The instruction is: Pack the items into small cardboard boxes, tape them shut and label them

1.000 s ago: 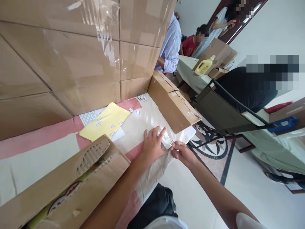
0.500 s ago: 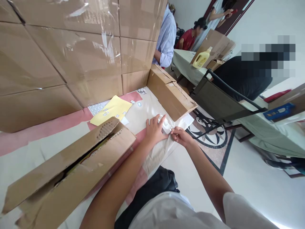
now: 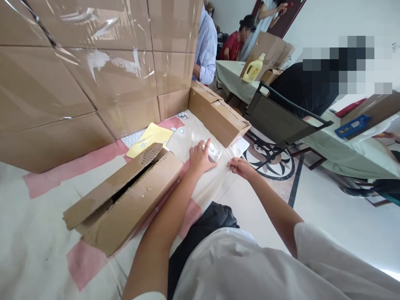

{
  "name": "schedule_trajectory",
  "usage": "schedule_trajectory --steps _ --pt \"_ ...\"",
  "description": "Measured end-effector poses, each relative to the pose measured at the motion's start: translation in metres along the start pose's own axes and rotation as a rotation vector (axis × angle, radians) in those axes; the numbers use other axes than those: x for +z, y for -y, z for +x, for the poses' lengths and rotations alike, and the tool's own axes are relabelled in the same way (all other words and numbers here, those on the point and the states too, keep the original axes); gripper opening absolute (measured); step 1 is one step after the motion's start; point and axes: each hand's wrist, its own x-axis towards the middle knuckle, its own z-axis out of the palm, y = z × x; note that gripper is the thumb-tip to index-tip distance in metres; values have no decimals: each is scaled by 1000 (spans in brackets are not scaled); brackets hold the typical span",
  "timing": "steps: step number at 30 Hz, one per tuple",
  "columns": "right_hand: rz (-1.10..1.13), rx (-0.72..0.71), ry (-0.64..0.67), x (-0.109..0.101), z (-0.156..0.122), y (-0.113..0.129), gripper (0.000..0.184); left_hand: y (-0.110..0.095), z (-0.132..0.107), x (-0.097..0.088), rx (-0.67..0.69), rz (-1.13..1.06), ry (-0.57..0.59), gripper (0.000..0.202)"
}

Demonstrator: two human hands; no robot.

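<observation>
Tape dispenser [image 3: 214, 152], white by the look of it, near the edge of the cloth-covered surface [image 3: 198, 125], close to the end of a long cardboard box [image 3: 218, 113]. Held in the left hand [image 3: 198, 158], spread wide, with fingers over one side and thumb low on the other. Pinched narrow in the right hand [image 3: 240, 166], just past the front end: clear tape [image 3: 225, 157], most likely, but too see-through to be sure.

Probably light, hard and smooth, so a bit slippery on the outside, and not easy to break. Tape likely thin, bendy and sticky, with a habit of folding onto itself. Best gripped round the fat middle, with fingers off the front end, maybe sharp there.

Now counting: one dispenser, two hands. One yellow sheet [image 3: 150, 139], with small labels on top, too tiny to count. Two loose stickers [image 3: 181, 131] beside it. One open cardboard box [image 3: 150, 187] by the left arm. One white slip [image 3: 240, 146] near the corner. One wall of big boxes [image 3: 121, 75], too hard to count. Farther off, one yellow jug [image 3: 253, 70], one blue pack [image 3: 353, 126] and one chair [image 3: 275, 118].
</observation>
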Motion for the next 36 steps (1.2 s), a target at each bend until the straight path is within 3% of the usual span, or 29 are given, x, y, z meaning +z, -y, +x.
schedule_trajectory --steps 6,8,12,16,19,23,27,36 --pt "-38 -235 38 45 -39 -11 62 -3 -2 -26 64 18 -29 99" --pt "-62 -296 131 64 -47 0 56 -10 0 -46 130 -84 -59 84" --pt "-70 -552 354 89 -56 32 41 -29 -2 -99 204 -329 -63 33" --pt "-63 -760 420 94 -56 50 32 -43 -18 -150 115 -546 -77 22" --pt "-81 -860 454 96 -55 55 30 -48 -35 -172 124 -559 -35 15" --pt "-234 -954 529 102 -57 58 24 -48 -54 -180 188 -387 -68 13" --pt "-339 -998 593 110 -60 53 19 -44 -73 -178 125 -192 -106 13" --pt "-301 -951 691 129 -34 27 10 -33 -110 -174 171 -22 -285 23"
